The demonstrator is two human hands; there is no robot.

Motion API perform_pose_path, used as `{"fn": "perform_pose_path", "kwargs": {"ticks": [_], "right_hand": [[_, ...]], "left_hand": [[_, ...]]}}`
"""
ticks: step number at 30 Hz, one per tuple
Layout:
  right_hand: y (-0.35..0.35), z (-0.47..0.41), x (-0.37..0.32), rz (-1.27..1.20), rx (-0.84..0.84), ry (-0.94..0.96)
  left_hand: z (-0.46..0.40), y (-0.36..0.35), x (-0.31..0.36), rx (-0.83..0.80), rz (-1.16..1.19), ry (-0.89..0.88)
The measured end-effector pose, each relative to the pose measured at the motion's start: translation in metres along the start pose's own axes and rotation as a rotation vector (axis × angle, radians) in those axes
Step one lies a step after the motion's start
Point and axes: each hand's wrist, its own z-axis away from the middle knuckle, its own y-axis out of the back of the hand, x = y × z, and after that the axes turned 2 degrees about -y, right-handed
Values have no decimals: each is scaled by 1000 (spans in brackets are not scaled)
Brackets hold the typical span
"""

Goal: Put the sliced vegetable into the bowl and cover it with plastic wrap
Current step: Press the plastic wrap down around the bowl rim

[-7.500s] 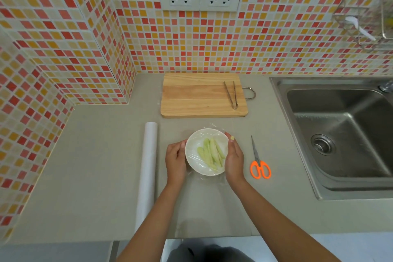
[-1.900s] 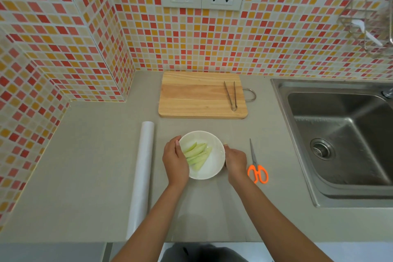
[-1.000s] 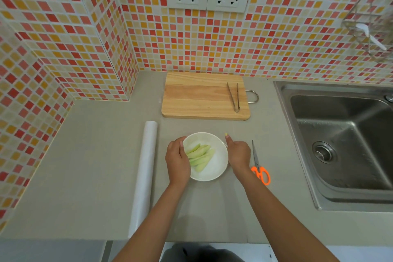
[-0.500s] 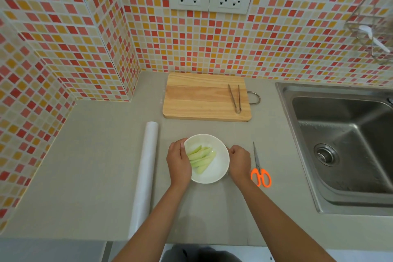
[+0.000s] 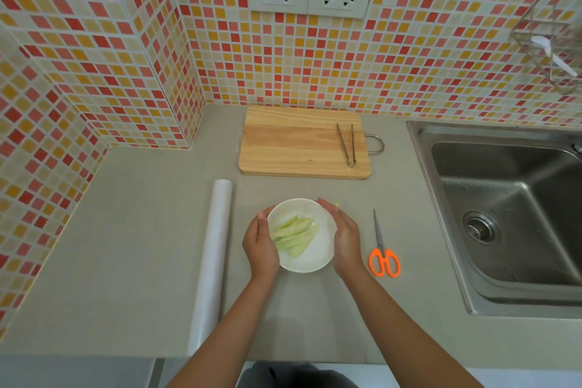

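Pretty much done: sliced vegetable in bowl, wrap hard to make out. Left hand and right hand cupping its sides, fingers fairly straight.

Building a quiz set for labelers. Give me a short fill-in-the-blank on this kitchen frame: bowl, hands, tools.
1. The green vegetable slices lie in the white ____.
2. The tongs lie on the wooden ____.
3. The scissors on the counter have ____ handles.
4. The left hand and right hand rest on opposite sides of the bowl, and the wrap roll lies to the ____ of it.

Missing words: bowl; cutting board; orange; left
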Motion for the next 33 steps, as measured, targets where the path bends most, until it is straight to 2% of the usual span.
{"fn": "perform_pose_path", "kwargs": {"ticks": [3, 7, 11, 14, 17, 20, 23, 33], "right_hand": [[-1, -1, 1, -20, -19, -54], [-3, -2, 0, 56, -18, -44], [-1, -11, -7, 176, -31, -33], [3, -15, -14, 230, 84, 108], [6, -6, -11, 149, 179, 175], [8, 2, 2, -7, 157, 94], [4, 4, 9, -109, 141, 46], [6, 0, 10, -177, 35, -57]], "left_hand": [[2, -2, 4, 23, 85, 92], [4, -3, 9, -22, 42, 179], [8, -2, 12, -103, -57, 176], [10, 4, 12, -141, -186, 102], [2, 7, 15, -118, -179, 40], [-9, 0, 22, -230, -73, 124], [-12, -6, 23, -307, -69, 182], [-6, -8, 21, -264, -47, 219]]}}
